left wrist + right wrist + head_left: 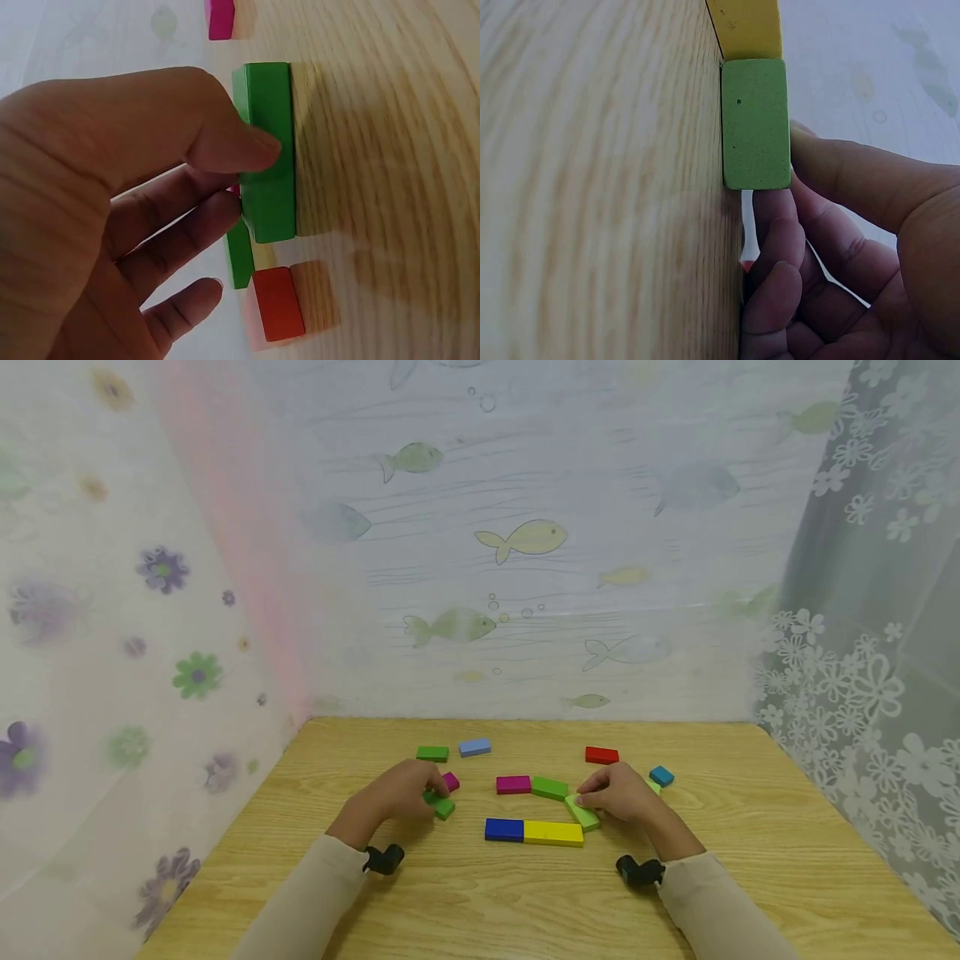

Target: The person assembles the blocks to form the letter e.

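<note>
Two sleeved arms point(315, 893) reach up from the bottom edge of the head view over a wood-grained bench point(465, 902), a black wrist camera point(386, 860) on the left one. Left of centre, the left grip point(397, 792) is clamped on a green block point(443, 807), the thumb lying along its face in the left wrist view, with a small magenta block point(451, 782) just above it. Right of centre, the right grip point(618, 793) pinches a light green block point(583, 814), set aslant. The upper end of that piece meets the right end of a mid-green block point(550, 789), which adjoins a longer magenta block point(513, 786) to its left; its lower end sits by the right end of a yellow block point(553, 834), though whether they touch I cannot tell. A dark blue block point(504, 831) abuts the yellow one's left end. Farther up the bench lie a pale blue block point(475, 747) left of centre and a red block point(602, 756) on the right, while a small blue block point(662, 776) sits beyond the right grip. Behind, a fish-patterned curtain point(525, 585) fills the upper frame.
</note>
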`<state>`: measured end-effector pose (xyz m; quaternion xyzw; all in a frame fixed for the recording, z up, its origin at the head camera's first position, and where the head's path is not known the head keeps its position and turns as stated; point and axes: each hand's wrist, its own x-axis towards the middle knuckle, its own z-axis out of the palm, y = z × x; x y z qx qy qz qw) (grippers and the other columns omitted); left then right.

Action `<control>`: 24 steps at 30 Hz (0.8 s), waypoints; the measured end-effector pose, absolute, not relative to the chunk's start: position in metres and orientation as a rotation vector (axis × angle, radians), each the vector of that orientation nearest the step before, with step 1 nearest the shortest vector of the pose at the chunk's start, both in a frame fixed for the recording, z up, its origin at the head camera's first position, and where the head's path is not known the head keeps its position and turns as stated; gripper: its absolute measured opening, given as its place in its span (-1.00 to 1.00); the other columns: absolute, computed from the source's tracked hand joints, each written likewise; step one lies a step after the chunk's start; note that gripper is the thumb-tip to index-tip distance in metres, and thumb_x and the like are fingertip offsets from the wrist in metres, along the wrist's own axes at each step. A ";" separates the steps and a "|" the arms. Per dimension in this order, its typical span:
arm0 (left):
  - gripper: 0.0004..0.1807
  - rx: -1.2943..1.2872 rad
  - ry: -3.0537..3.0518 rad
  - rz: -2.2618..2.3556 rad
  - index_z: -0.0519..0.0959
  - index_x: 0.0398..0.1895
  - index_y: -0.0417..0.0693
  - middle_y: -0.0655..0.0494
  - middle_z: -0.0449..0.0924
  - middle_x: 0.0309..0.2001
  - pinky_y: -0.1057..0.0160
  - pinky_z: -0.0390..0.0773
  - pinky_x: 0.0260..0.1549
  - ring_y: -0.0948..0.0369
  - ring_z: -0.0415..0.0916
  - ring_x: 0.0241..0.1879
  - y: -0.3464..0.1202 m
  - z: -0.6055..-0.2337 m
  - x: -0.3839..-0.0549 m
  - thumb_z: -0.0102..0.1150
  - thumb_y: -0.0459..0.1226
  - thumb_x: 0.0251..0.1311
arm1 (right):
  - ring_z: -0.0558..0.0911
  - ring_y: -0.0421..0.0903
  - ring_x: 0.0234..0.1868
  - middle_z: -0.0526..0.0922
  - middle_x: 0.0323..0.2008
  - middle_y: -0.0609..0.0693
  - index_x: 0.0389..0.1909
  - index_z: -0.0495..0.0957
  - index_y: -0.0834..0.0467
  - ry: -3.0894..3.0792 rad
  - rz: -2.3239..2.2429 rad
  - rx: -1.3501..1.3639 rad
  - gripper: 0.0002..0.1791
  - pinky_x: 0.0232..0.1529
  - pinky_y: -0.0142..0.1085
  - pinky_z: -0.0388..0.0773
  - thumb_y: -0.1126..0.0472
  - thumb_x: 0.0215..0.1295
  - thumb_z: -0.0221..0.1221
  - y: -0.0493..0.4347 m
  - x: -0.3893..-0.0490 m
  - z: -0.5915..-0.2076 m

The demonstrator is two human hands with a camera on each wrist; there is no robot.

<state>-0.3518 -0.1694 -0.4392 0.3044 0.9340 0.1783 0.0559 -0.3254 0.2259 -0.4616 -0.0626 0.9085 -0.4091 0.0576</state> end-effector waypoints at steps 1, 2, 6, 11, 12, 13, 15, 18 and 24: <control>-0.74 0.929 2.840 0.542 0.82 -0.16 0.03 0.23 0.72 -0.13 0.13 0.62 -0.12 0.26 0.57 -0.18 -0.170 -0.439 -0.352 0.45 -0.40 0.05 | 0.55 -0.06 -0.25 0.74 -0.18 0.01 -0.20 0.78 0.17 2.752 -1.242 -0.185 -0.83 -0.27 -0.26 0.53 0.18 0.26 0.44 0.226 -0.325 -0.462; -0.72 0.928 2.845 0.545 0.81 -0.16 0.02 0.23 0.72 -0.13 0.13 0.62 -0.12 0.26 0.56 -0.17 -0.170 -0.439 -0.351 0.45 -0.41 0.03 | 0.55 -0.06 -0.26 0.74 -0.18 0.01 -0.20 0.78 0.17 2.753 -1.241 -0.188 -0.83 -0.28 -0.26 0.53 0.17 0.26 0.44 0.226 -0.325 -0.462; -0.74 0.924 2.845 0.574 0.81 -0.17 0.05 0.24 0.72 -0.13 0.10 0.64 -0.08 0.24 0.59 -0.14 -0.170 -0.441 -0.352 0.49 -0.37 0.03 | 0.54 -0.06 -0.26 0.73 -0.19 0.00 -0.20 0.78 0.17 2.755 -1.239 -0.186 -0.81 -0.29 -0.26 0.52 0.15 0.25 0.45 0.226 -0.325 -0.461; -0.80 0.881 2.866 0.614 0.81 -0.20 0.17 0.33 0.73 -0.20 0.11 0.66 -0.10 0.27 0.62 -0.18 -0.169 -0.442 -0.354 0.56 -0.19 0.07 | 0.55 -0.06 -0.26 0.73 -0.19 0.00 -0.19 0.78 0.17 2.748 -1.247 -0.189 -0.80 -0.28 -0.26 0.53 0.14 0.24 0.45 0.227 -0.326 -0.462; -0.81 0.873 2.877 0.626 0.80 -0.21 0.19 0.35 0.73 -0.22 0.12 0.66 -0.13 0.28 0.62 -0.20 -0.169 -0.442 -0.354 0.56 -0.16 0.07 | 0.55 -0.07 -0.26 0.73 -0.19 0.00 -0.19 0.78 0.17 2.749 -1.247 -0.193 -0.80 -0.28 -0.26 0.53 0.14 0.24 0.45 0.227 -0.326 -0.463; -0.81 0.858 2.889 0.640 0.80 -0.22 0.22 0.36 0.72 -0.23 0.13 0.66 -0.15 0.29 0.61 -0.22 -0.168 -0.441 -0.355 0.55 -0.14 0.07 | 0.56 -0.07 -0.25 0.73 -0.19 0.00 -0.19 0.78 0.16 2.749 -1.246 -0.194 -0.80 -0.27 -0.26 0.54 0.14 0.25 0.45 0.227 -0.327 -0.463; -0.82 0.841 2.909 0.670 0.79 -0.23 0.24 0.37 0.72 -0.25 0.15 0.65 -0.18 0.31 0.61 -0.24 -0.166 -0.440 -0.355 0.55 -0.10 0.07 | 0.56 -0.07 -0.25 0.73 -0.19 0.00 -0.19 0.78 0.16 2.750 -1.245 -0.197 -0.80 -0.26 -0.26 0.54 0.15 0.25 0.45 0.227 -0.327 -0.463; -0.82 0.828 2.933 0.703 0.79 -0.24 0.26 0.37 0.73 -0.26 0.15 0.65 -0.21 0.32 0.62 -0.25 -0.162 -0.438 -0.355 0.54 -0.09 0.06 | 0.57 -0.07 -0.26 0.74 -0.19 0.00 -0.20 0.79 0.16 2.753 -1.240 -0.196 -0.81 -0.26 -0.26 0.54 0.15 0.25 0.44 0.227 -0.327 -0.464; -0.81 0.821 3.001 0.695 0.79 -0.24 0.20 0.34 0.72 -0.27 0.21 0.60 -0.25 0.35 0.56 -0.32 -0.149 -0.438 -0.356 0.53 -0.08 0.05 | 0.56 -0.07 -0.26 0.74 -0.19 0.00 -0.20 0.79 0.16 2.756 -1.240 -0.202 -0.81 -0.27 -0.26 0.54 0.14 0.25 0.45 0.228 -0.327 -0.464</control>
